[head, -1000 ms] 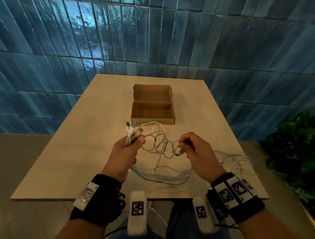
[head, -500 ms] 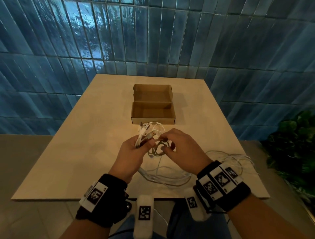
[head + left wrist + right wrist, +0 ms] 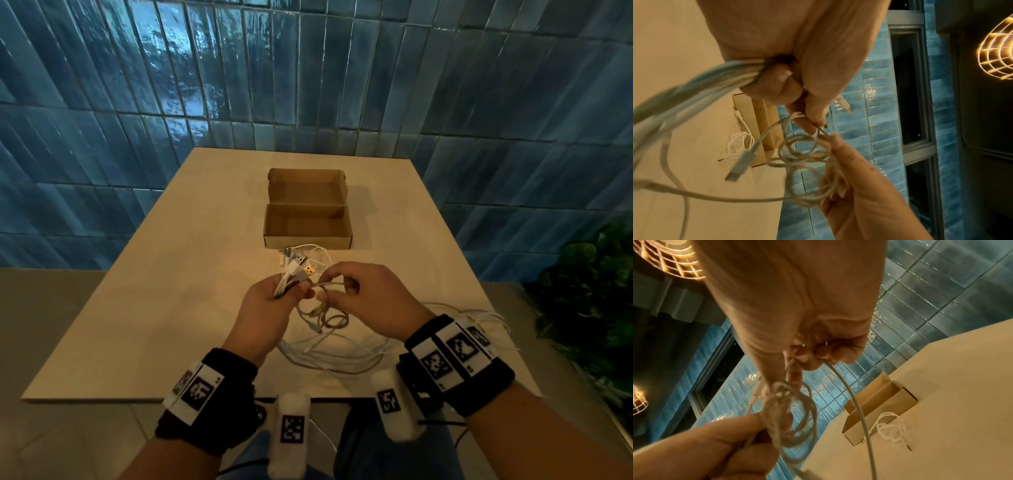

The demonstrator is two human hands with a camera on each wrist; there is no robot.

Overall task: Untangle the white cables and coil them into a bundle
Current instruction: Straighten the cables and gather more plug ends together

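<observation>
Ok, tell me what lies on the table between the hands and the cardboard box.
In the head view, a small loose white cable lies right before the box.

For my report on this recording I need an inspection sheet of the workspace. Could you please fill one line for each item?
Surface: pale table, its far edge against the blue tiled wall.
Job's things: white cables, partly loose on the table; small coil between the hands.
Clutter: open cardboard box, nothing seen inside; small separate cable in front of it.
Grippers: left hand grips a bunch of plug ends; right hand pinches the coil.
Cables: slack strands trail toward the table's right edge.
Surroundings: green plant at the right; lit wire lamp.
</observation>
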